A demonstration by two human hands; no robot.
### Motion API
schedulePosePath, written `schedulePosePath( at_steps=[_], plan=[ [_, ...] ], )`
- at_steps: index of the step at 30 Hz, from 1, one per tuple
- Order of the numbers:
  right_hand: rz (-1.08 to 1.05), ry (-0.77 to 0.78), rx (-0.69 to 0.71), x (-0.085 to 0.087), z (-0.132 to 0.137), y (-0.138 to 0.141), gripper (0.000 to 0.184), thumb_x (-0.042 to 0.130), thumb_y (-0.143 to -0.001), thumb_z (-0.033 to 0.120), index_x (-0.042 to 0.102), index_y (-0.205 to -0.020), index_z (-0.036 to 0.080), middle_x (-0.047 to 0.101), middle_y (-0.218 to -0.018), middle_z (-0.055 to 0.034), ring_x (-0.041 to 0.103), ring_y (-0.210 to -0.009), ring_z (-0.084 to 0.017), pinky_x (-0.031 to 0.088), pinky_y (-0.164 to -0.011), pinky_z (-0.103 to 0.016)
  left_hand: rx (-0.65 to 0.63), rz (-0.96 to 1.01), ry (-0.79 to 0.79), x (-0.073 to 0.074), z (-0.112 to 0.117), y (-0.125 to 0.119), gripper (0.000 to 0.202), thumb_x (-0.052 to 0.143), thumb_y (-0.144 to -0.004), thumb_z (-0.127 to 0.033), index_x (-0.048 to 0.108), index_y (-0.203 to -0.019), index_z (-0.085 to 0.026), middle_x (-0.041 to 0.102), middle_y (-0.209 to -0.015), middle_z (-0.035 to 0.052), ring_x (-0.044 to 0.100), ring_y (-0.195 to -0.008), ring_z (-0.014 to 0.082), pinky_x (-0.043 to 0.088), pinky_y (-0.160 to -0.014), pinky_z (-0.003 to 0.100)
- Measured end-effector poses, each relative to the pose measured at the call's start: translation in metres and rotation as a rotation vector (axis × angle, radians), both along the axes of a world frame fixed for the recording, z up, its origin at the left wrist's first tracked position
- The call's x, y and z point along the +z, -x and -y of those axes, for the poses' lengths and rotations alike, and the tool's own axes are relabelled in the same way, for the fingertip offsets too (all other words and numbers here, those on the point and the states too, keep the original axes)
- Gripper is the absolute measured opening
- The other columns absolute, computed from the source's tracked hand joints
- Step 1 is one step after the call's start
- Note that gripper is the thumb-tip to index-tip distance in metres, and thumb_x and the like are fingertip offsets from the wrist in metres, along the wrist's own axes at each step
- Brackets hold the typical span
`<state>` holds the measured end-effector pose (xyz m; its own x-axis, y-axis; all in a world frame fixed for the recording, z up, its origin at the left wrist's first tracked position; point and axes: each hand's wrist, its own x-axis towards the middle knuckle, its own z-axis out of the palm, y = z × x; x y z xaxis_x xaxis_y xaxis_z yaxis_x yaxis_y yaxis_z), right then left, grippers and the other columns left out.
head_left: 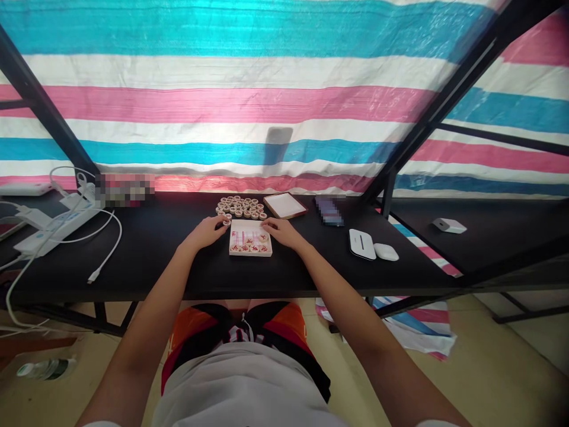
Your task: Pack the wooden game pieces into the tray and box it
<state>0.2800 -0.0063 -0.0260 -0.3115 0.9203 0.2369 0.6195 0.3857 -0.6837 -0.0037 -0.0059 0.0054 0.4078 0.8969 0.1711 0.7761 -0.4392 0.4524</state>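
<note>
An open white box sits before me on the black desk, with several round Chinese chess pieces in it, some in a row along its near side. My left hand is closed at the box's far left corner, its fingertips pinching a Chinese chess piece. At the right rim, my right hand grips the box with curled fingers; part of that rim is hidden by them. Just behind the box lies a cluster of loose pieces.
A shallow lid lies behind my right hand. Further right are a phone, a white device and a small white case. Cables and a power strip occupy the desk's left side. Black frame posts flank the desk.
</note>
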Motion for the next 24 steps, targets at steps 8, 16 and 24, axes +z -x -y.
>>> schedulePosePath(
  at_steps=[8,16,24],
  plan=[
    [0.013,-0.004,-0.002,0.001,0.002,0.000,0.031,0.047,-0.085,0.040,0.067,-0.094,0.019,0.057,-0.070,0.0008,0.047,-0.064,-0.014,0.037,-0.065,-0.027,0.002,-0.090,-0.056,-0.004,-0.007,0.000,0.030,0.044,-0.084,-0.038,0.069,-0.080,-0.020,0.068,-0.084,0.0069,0.062,-0.080,0.0226,0.048,-0.076,0.033],
    [-0.002,0.035,0.048,0.008,0.007,0.002,0.033,0.052,-0.084,0.043,0.066,-0.101,0.019,0.056,-0.076,0.0005,0.050,-0.069,-0.015,0.041,-0.071,-0.029,-0.013,-0.008,-0.048,-0.005,-0.006,-0.004,0.034,0.042,-0.087,-0.030,0.070,-0.103,-0.022,0.070,-0.110,0.0060,0.062,-0.102,0.0242,0.047,-0.092,0.034],
    [0.020,0.039,0.160,0.009,0.007,-0.003,0.038,0.064,-0.075,0.030,0.063,-0.112,0.021,0.053,-0.112,-0.0063,0.055,-0.089,-0.017,0.043,-0.090,-0.035,-0.011,0.040,0.000,-0.001,0.000,-0.009,0.038,0.044,-0.088,-0.041,0.068,-0.108,-0.020,0.069,-0.112,0.0075,0.063,-0.098,0.0242,0.048,-0.086,0.033]
  ],
)
